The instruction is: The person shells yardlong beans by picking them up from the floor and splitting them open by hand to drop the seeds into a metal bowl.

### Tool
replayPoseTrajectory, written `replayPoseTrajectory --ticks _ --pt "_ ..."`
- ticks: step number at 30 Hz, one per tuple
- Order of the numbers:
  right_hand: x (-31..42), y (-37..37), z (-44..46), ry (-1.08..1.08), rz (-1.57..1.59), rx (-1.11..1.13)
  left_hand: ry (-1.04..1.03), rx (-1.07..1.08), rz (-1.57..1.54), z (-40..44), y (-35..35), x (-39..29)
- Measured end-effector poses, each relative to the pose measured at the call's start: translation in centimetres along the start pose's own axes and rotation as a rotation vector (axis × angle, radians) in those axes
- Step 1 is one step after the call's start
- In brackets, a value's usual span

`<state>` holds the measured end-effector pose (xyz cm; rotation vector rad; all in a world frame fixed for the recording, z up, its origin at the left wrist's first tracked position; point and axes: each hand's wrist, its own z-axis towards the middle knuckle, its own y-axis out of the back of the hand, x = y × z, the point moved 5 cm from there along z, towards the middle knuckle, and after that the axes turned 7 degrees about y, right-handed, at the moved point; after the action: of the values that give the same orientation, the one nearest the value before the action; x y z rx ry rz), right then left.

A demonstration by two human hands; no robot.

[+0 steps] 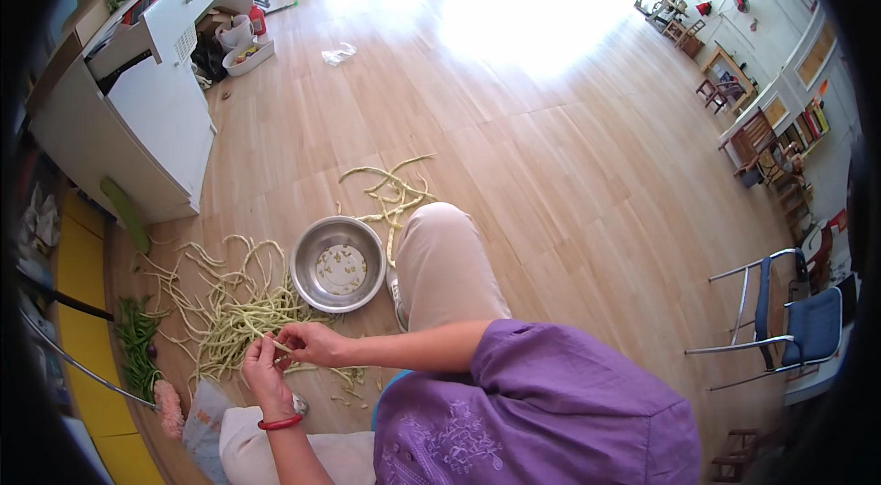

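My left hand [266,377], with a red bangle at the wrist, and my right hand [312,344] meet over a heap of long beans [229,324] on the floor. Both have their fingers closed on a pale green long bean [281,345], which is partly hidden by the fingers. Just beyond my hands stands a round metal basin [339,303], with several short bean pieces [341,269] scattered on its bottom. More long beans [390,196] lie apart from the heap, past the basin. Small bean scraps [349,381] are on the floor beside my right forearm.
Green peppers [138,347] and a long green gourd [125,214] lie at the left by the yellow cabinet [78,329]. A white desk [165,118] stands farther off. Blue chairs [812,324] are at the right. A plastic bag [339,54] lies on the wooden floor.
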<state>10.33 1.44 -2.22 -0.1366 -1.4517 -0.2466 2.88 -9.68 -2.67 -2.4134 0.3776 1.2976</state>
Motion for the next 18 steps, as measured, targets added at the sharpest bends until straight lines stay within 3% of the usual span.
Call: replayPoseTrajectory --ticks 4,7,9,18 --pt "-1.5 0.9 -0.7 -0.069 -0.204 0.093 -0.016 0.011 0.134 0.1 -0.4 -0.8" --pt "-0.8 2.7 -1.0 -0.090 -0.074 0.027 -0.050 0.054 0.214 -1.6 -1.7 -2.5" --pt "-1.2 3.7 -0.8 -0.239 0.096 -0.037 -0.061 0.101 0.251 -1.6 -1.9 -2.6" --pt "-0.4 4.2 0.2 -0.401 0.480 -0.043 -0.111 0.172 0.372 -2.1 -2.7 -0.7"
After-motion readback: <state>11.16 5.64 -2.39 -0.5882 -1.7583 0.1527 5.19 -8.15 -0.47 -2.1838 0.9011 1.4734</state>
